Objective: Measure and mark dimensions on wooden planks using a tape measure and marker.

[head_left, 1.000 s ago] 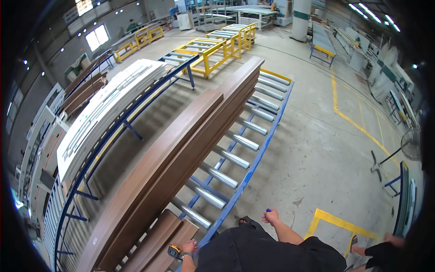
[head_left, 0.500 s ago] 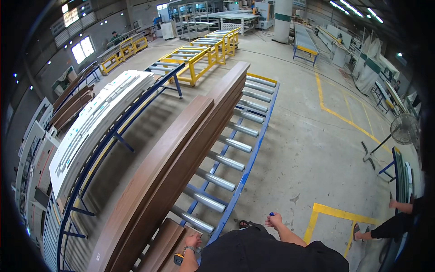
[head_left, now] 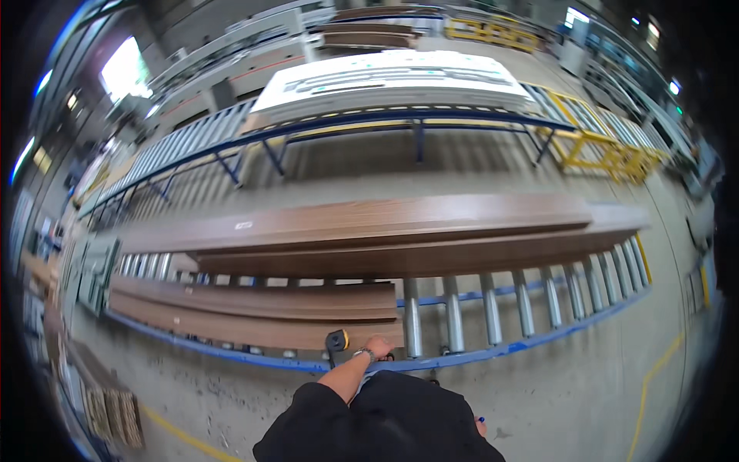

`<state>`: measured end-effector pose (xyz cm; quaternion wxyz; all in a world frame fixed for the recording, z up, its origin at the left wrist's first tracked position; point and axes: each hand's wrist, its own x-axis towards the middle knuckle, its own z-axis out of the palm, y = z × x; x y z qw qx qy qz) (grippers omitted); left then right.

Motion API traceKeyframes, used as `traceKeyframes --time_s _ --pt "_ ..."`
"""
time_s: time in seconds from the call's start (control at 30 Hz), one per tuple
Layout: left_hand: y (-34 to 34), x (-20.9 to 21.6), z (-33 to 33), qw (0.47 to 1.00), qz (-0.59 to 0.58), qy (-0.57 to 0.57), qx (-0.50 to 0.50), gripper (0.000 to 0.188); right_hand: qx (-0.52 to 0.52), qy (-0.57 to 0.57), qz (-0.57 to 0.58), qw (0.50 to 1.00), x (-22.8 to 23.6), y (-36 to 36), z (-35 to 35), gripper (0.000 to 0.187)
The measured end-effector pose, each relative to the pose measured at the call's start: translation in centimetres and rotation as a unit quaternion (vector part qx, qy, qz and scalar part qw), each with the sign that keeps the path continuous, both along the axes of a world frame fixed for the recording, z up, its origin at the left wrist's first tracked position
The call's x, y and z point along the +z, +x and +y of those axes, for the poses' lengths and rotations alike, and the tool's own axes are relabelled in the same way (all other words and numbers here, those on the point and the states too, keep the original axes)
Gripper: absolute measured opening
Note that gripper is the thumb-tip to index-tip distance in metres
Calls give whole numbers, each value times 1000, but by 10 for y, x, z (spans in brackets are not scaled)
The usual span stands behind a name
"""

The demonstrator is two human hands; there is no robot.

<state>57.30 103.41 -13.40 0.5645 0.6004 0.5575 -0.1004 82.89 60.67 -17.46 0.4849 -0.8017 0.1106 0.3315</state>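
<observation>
My left hand (head_left: 378, 347) is at the right end of the lower brown boards (head_left: 254, 327), over the conveyor's near edge. Blur hides how its fingers are set. A bracelet circles that wrist, and beside it is a black and yellow tape measure (head_left: 336, 340). My right hand (head_left: 481, 428) is mostly behind my dark clothing at the lower edge, closed on a small blue-tipped object (head_left: 481, 420) whose kind I cannot make out. Longer brown boards (head_left: 400, 223) lie stacked behind the short ones, on the same roller conveyor (head_left: 493, 312).
A blue rail (head_left: 254, 359) runs along the conveyor's near side. Beyond the brown boards, a second roller line carries a stack of white panels (head_left: 385, 81). Yellow frames (head_left: 608, 158) stand at the far right. More boards (head_left: 115, 412) are at the lower left.
My view has swung left, so the conveyor and boards now run across in front of me. My right hand has gone mostly out of sight behind my clothing. My left stays by the short boards.
</observation>
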Motion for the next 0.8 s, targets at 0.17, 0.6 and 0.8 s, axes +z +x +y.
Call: traceKeyframes --time_s 0.17,0.6,0.8 --pt "-23 23 -6 997 34 68 -31 46 56 -17 -23 998 7 2 22 12" --pt "-61 25 -38 995 83 53 21 50 20 43 126 991 75 42 91 11" --pt "-49 31 -37 995 81 56 22 49 59 7 109 992 63 37 80 12"
